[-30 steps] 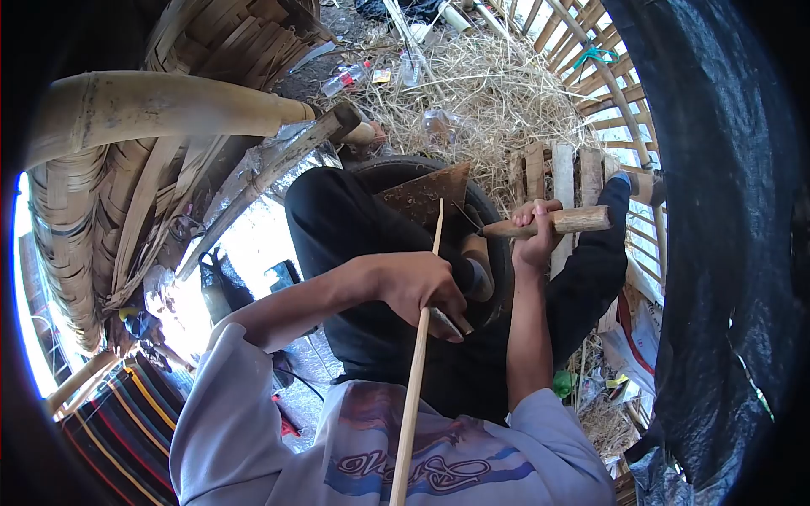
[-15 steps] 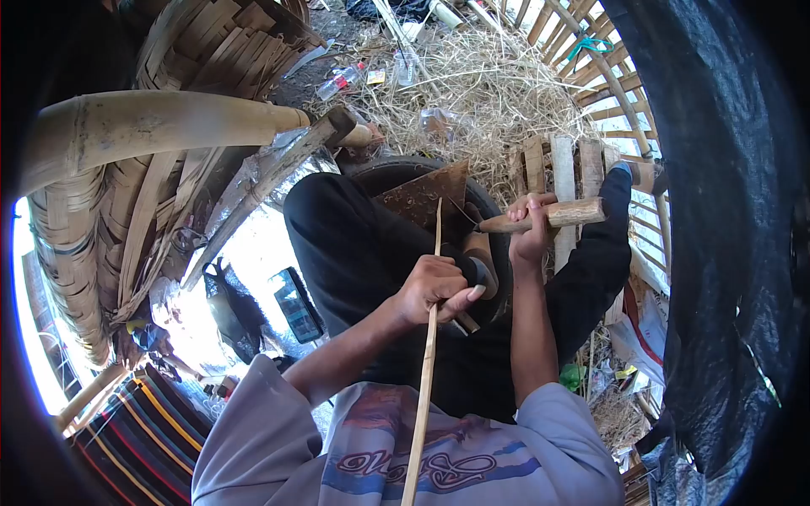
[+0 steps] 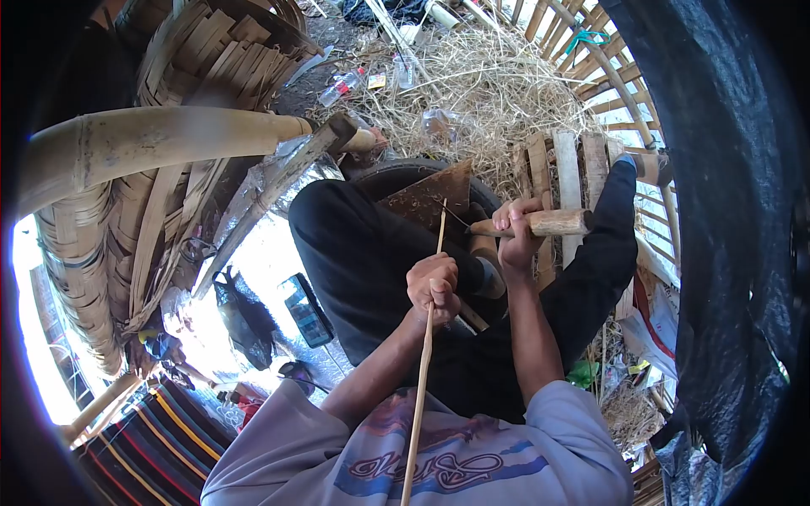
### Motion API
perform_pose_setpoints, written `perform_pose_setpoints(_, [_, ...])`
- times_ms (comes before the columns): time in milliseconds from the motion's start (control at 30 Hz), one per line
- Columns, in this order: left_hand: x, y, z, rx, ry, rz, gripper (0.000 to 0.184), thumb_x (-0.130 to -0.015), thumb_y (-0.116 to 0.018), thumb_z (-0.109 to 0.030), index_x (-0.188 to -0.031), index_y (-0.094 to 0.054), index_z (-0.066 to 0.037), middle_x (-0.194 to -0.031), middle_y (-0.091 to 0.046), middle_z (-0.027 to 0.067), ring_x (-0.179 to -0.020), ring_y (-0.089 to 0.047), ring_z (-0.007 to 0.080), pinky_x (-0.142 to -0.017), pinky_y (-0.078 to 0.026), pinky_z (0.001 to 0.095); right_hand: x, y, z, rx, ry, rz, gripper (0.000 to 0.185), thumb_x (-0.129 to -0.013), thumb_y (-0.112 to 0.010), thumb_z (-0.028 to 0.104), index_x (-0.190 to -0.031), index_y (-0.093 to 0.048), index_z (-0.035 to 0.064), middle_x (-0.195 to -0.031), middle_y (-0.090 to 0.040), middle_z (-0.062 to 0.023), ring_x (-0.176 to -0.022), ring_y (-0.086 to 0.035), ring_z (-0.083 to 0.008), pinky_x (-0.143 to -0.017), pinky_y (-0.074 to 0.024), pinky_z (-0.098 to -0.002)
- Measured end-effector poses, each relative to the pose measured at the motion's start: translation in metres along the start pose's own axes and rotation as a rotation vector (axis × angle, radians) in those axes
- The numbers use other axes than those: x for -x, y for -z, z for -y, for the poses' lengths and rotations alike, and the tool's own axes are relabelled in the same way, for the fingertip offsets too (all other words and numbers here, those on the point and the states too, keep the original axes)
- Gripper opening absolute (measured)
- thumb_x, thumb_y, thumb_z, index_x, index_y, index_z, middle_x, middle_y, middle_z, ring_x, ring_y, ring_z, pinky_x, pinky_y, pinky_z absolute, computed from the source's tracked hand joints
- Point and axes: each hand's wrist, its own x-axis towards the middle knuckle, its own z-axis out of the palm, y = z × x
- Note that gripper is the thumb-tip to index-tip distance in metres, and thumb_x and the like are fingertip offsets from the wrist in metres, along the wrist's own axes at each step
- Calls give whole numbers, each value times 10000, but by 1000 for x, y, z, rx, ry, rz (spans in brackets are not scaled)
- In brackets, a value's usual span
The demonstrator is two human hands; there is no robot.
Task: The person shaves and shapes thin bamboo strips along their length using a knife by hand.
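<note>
My left hand [image 3: 433, 284] is closed around a long, pale bamboo strip [image 3: 419, 396]. The strip runs from below the picture, up over my shirt, to a thin tip beyond my fist. My right hand [image 3: 517, 232] grips the thick wooden handle [image 3: 561, 223] of a knife. Its narrow blade [image 3: 456, 218] shows as a thin line reaching towards the strip's tip; whether it touches cannot be made out. Behind the tip is a brown, rusty-looking angular sheet [image 3: 434, 187], leaning by a black tyre [image 3: 396, 174].
Dry straw shavings [image 3: 494, 84] cover the ground ahead, with plastic bottles [image 3: 342, 87] among them. Wooden slats [image 3: 567, 181] lie near my right leg. A thick bamboo pole [image 3: 186, 135] crosses at left, above a phone [image 3: 305, 310]. Dark plastic sheeting [image 3: 717, 211] hangs at right.
My left fist has turned and sits slightly lower, with more of the strip's tip end showing beyond it. The right hand and knife handle have shifted slightly left.
</note>
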Motion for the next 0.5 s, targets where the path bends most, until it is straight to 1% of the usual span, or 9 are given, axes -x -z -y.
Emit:
perform_pose_setpoints(100, [0,0,-2,-46,26,34,562,-1011,-336,-334,-509,-300,-85,-446,-300,13,-343,-323,154,-377,-227,299,7,-8,11,-84,23,122,120,-851,-497,43,-798,-400,91,-662,-408,-20,-578,-400,-110,-544,-368,-270])
perform_pose_setpoints(133, [-1,-1,-1,-48,28,36,562,-1011,-336,-334,-509,-300,-85,-446,-300,13,-343,-323,154,-377,-227,299,9,-9,10,-85,21,120,120,-851,-497,43,-798,-400,91,-662,-408,-20,-578,-400,-110,-544,-368,-270])
perform_pose_setpoints(200, [-5,-6,0,-54,11,-89,564,-1015,-323,-338,-512,-301,-84,-444,-293,12,-342,-321,153,-376,-228,299,12,-9,7,-46,41,184,136,-831,-507,5,-788,-398,74,-646,-435,-19,-572,-428,-114,-549,-381,-271])
perform_pose_setpoints(233, [-5,-10,-1,-49,12,-87,564,-1015,-323,-338,-512,-301,-84,-444,-293,12,-342,-321,153,-376,-228,299,12,-4,-4,26,69,196,140,-821,-515,15,-764,-402,73,-631,-435,-20,-565,-430,-114,-538,-376,-271])
perform_pose_setpoints(300, [-5,-16,-2,-120,38,-95,599,-1017,-254,-416,-520,-284,-82,-403,-268,1,-335,-247,118,-372,-194,283,14,0,-16,72,81,173,134,-818,-524,25,-760,-412,70,-634,-452,-29,-566,-441,-116,-539,-384,-272])
perform_pose_setpoints(367, [-7,-16,0,-126,34,-115,599,-1016,-253,-422,-525,-287,-81,-406,-270,2,-339,-249,116,-374,-193,282,12,0,-19,107,90,153,129,-815,-533,36,-757,-422,67,-638,-469,-37,-566,-453,-119,-540,-393,-273])
perform_pose_setpoints(433, [-4,-13,-3,-145,54,-143,600,-1015,-251,-428,-529,-291,-79,-409,-273,3,-343,-252,115,-375,-191,281,16,-6,-1,-100,67,179,114,-796,-558,55,-762,-449,60,-644,-501,-49,-575,-482,-126,-559,-420,-277])
perform_pose_setpoints(467, [-4,-12,-5,-169,51,-141,600,-1013,-248,-435,-533,-295,-78,-414,-279,5,-348,-256,115,-378,-189,279,19,-6,-5,-98,59,176,114,-796,-558,55,-762,-449,60,-644,-501,-49,-575,-482,-126,-559,-420,-277])
perform_pose_setpoints(500, [-7,-14,-3,-182,37,-136,601,-1012,-246,-442,-537,-299,-78,-418,-285,6,-353,-260,115,-382,-187,276,16,-5,-14,52,114,186,115,-790,-556,54,-754,-446,59,-637,-501,-52,-570,-477,-125,-555,-419,-276])
